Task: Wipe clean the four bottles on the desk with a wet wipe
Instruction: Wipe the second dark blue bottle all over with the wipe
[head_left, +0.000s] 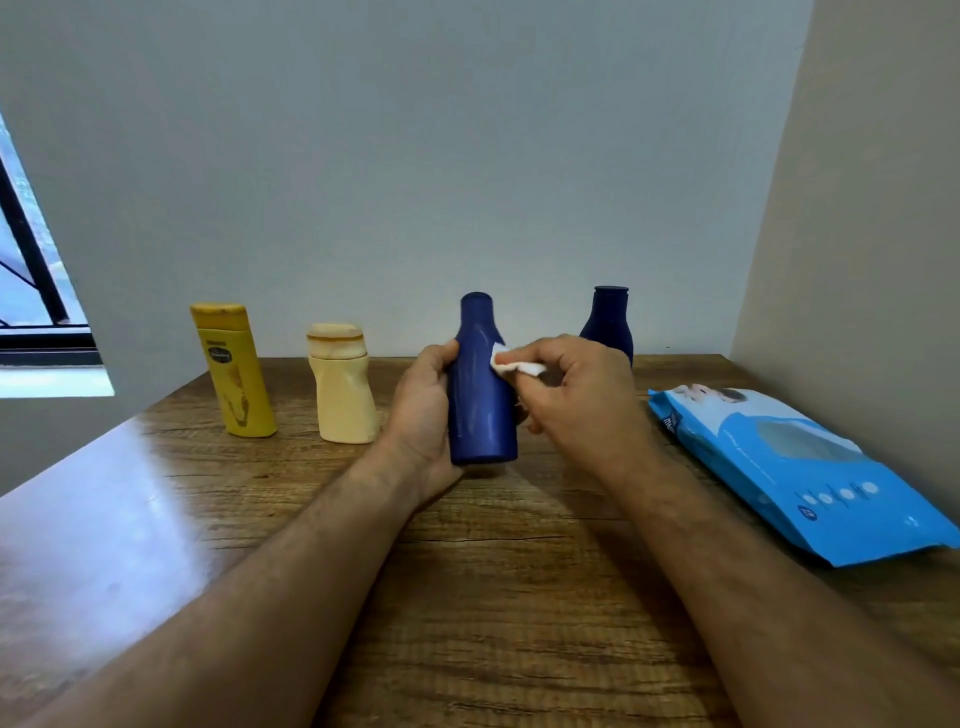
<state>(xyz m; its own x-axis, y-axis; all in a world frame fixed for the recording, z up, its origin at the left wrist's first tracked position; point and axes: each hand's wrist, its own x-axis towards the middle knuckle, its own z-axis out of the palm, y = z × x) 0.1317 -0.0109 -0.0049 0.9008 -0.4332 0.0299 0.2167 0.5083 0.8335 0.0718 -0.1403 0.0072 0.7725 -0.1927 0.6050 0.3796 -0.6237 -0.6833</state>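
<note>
My left hand (423, 410) grips a tall dark blue bottle (480, 389) upright, its base just above the wooden desk (493, 597). My right hand (576, 389) pinches a small white wet wipe (511, 361) and presses it against the bottle's right shoulder. A second dark blue bottle (608, 322) stands behind my right hand, partly hidden by it. A yellow bottle (236, 371) and a cream bottle (343, 387) stand to the left.
A blue pack of wet wipes (795, 467) lies flat on the desk at the right, close to the beige side wall (857, 234). A window (31, 291) is at the far left. The grey back wall runs right behind the bottles.
</note>
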